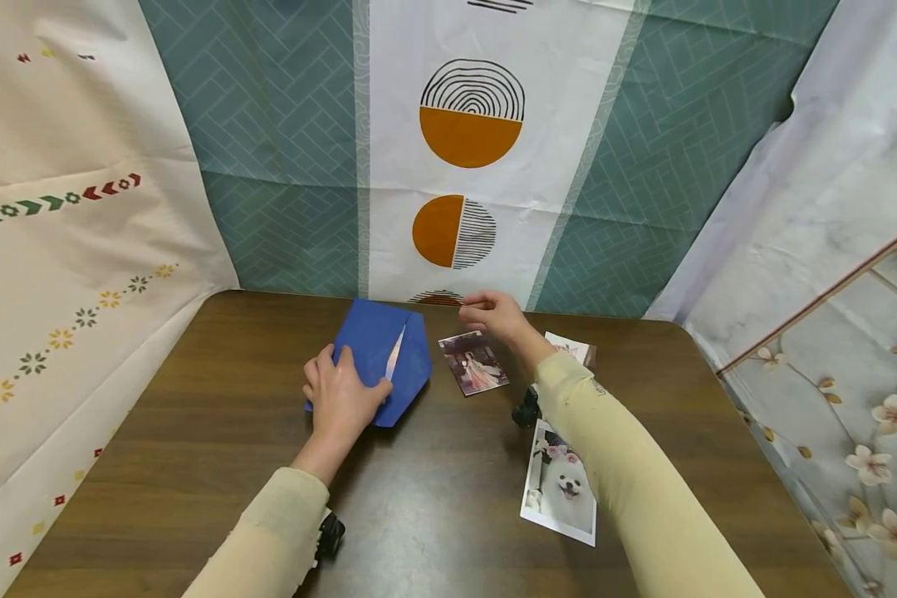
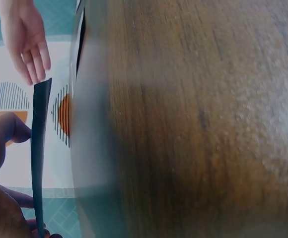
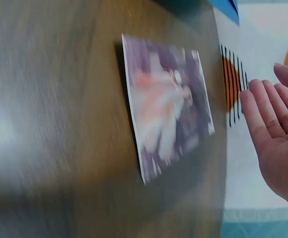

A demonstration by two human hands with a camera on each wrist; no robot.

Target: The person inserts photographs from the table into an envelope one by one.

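Note:
In the head view, my left hand (image 1: 341, 394) grips a blue envelope (image 1: 370, 336) at the left of the table, thumb on one side and fingers on the other. A pale sliver shows in the slit beside the envelope's flap (image 1: 413, 365). Seen edge-on in the left wrist view, the envelope (image 2: 38, 148) stands between thumb and fingers. My right hand (image 1: 497, 318) hovers with nothing in it, just beyond a photo (image 1: 477, 365) of a figure in a pale dress. In the right wrist view the fingers are loosely bent and the photo (image 3: 166, 106) lies apart from them.
A photo of a white dog (image 1: 564, 490) lies partly under the right forearm. Behind that arm, another light picture (image 1: 568, 345) is partly covered. The wooden table (image 1: 433, 515) ends at a patterned cloth backdrop (image 1: 291, 149), with more cloth at both sides.

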